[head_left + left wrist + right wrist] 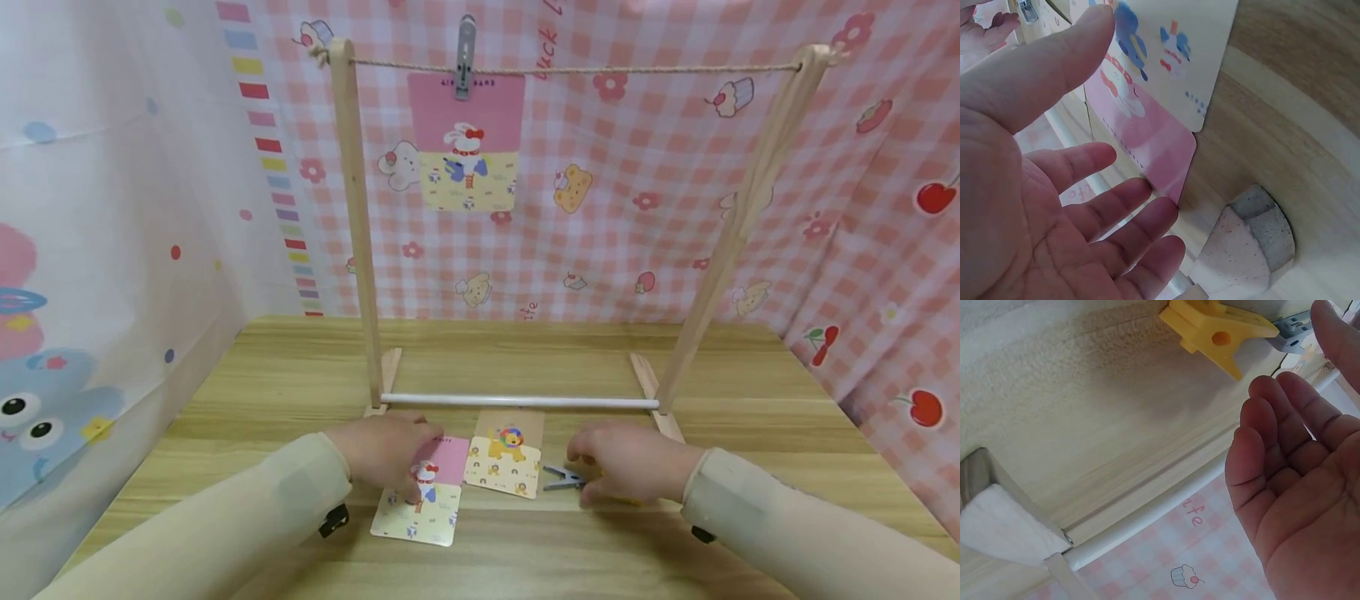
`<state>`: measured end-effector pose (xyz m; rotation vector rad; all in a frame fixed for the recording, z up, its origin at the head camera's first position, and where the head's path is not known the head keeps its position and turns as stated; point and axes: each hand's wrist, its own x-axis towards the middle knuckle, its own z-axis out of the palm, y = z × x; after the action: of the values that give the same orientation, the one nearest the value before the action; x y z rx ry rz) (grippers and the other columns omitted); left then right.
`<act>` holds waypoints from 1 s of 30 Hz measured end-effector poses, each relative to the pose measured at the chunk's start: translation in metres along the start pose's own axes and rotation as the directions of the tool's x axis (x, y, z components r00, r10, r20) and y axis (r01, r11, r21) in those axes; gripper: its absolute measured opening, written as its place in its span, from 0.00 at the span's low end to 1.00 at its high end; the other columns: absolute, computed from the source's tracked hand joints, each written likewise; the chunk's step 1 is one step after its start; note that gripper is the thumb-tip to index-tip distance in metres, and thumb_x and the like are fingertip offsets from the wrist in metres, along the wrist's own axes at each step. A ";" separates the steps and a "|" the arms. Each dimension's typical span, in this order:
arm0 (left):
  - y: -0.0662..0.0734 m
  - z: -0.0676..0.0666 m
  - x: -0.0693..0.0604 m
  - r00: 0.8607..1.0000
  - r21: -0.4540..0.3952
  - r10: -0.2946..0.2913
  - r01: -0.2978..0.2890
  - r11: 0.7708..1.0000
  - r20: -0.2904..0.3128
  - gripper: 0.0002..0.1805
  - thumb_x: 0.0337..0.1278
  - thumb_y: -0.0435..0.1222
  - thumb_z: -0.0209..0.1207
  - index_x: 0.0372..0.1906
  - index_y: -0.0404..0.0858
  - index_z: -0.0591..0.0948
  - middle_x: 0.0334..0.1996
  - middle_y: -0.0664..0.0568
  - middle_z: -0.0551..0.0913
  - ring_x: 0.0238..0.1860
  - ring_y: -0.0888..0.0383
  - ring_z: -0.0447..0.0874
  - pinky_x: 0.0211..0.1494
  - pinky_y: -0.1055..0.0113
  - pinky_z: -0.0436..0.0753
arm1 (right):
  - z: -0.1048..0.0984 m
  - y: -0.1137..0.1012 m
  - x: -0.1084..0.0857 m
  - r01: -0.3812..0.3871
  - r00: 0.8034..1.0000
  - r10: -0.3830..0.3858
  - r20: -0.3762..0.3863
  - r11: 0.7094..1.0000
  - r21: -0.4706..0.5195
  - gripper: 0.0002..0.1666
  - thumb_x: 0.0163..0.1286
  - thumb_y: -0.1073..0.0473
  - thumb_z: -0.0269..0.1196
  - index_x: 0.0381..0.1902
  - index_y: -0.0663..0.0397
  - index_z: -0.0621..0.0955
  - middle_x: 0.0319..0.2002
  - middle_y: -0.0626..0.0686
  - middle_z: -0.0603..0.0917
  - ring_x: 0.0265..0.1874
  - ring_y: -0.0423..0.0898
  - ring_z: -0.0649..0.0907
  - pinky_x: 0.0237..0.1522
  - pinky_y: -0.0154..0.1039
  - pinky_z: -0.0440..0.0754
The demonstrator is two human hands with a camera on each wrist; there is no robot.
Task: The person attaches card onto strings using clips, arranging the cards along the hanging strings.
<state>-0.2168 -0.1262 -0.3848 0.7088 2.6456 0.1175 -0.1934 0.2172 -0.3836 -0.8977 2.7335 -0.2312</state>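
Note:
My left hand (390, 454) hovers at the pink-and-yellow rabbit card (417, 521) on the table; in the left wrist view the fingers of that hand (1085, 231) are spread beside the card (1154, 137), and whether the thumb touches it I cannot tell. Right of it lies a lion card (504, 467). My right hand (637, 462) is over a grey clip (562, 477), its fingers loosely bent and holding nothing. A yellow clip (1216, 334) lies near the fingers of the right hand (1297, 462) in the right wrist view, mostly hidden beneath the hand in the head view.
Behind the cards stands a wooden frame (356, 217) with a white bar (517, 402) low down and a rope (637, 70) across the top. A grey clip (465, 54) holds another rabbit card (468, 179) on the rope. Patterned cloth (600, 250) hangs behind.

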 end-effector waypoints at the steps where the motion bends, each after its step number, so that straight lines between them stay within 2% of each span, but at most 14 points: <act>1: -0.001 0.000 0.000 1.000 -0.002 -0.001 0.001 1.000 -0.003 0.51 0.42 0.51 0.83 0.75 0.47 0.74 0.66 0.49 0.79 0.63 0.49 0.80 0.70 0.46 0.79 | 0.000 0.000 0.000 0.005 1.000 -0.005 0.000 1.000 0.000 0.22 0.58 0.46 0.80 0.45 0.46 0.85 0.35 0.39 0.80 0.35 0.35 0.77 0.40 0.38 0.80; 6: -0.002 0.000 -0.001 1.000 -0.042 -0.021 0.021 0.999 -0.011 0.51 0.38 0.47 0.84 0.74 0.47 0.75 0.65 0.49 0.79 0.60 0.49 0.81 0.68 0.45 0.81 | 0.002 0.001 0.002 0.040 0.999 -0.040 -0.003 0.999 0.005 0.15 0.59 0.51 0.80 0.37 0.44 0.84 0.28 0.39 0.76 0.30 0.35 0.72 0.33 0.34 0.72; 10: -0.004 -0.001 -0.001 0.999 -0.060 -0.041 0.040 0.997 -0.015 0.50 0.38 0.46 0.84 0.73 0.46 0.76 0.61 0.50 0.80 0.57 0.50 0.81 0.66 0.45 0.82 | 0.004 0.002 0.003 0.053 0.999 -0.053 0.002 0.999 0.009 0.14 0.59 0.53 0.80 0.34 0.42 0.82 0.27 0.38 0.76 0.29 0.34 0.72 0.33 0.33 0.72; 17: -0.007 -0.002 -0.001 0.998 -0.065 -0.056 0.055 0.996 -0.009 0.52 0.36 0.49 0.85 0.73 0.45 0.76 0.56 0.51 0.81 0.53 0.52 0.81 0.63 0.48 0.83 | 0.005 0.001 0.004 0.053 0.999 -0.053 0.008 0.999 0.011 0.13 0.59 0.54 0.80 0.36 0.43 0.84 0.28 0.37 0.76 0.29 0.33 0.73 0.34 0.33 0.74; 24: -0.010 -0.001 0.002 0.999 -0.073 -0.050 0.049 0.996 -0.005 0.55 0.32 0.46 0.86 0.74 0.43 0.74 0.52 0.52 0.80 0.48 0.55 0.78 0.60 0.51 0.83 | 0.003 0.002 0.005 0.015 0.999 -0.016 0.038 0.999 0.039 0.12 0.60 0.55 0.79 0.36 0.42 0.84 0.28 0.38 0.77 0.29 0.34 0.73 0.34 0.33 0.74; 30: -0.010 0.000 0.002 0.998 -0.104 -0.062 0.060 0.993 -0.008 0.56 0.30 0.45 0.87 0.73 0.43 0.74 0.56 0.50 0.80 0.53 0.52 0.79 0.65 0.47 0.82 | 0.003 0.003 0.006 0.030 0.998 -0.031 0.046 0.999 0.036 0.12 0.58 0.58 0.79 0.34 0.43 0.84 0.26 0.37 0.77 0.28 0.33 0.73 0.33 0.33 0.75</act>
<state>-0.2237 -0.1340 -0.3871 0.5946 2.6475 0.2400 -0.1989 0.2152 -0.3886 -0.9241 2.6660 -0.2605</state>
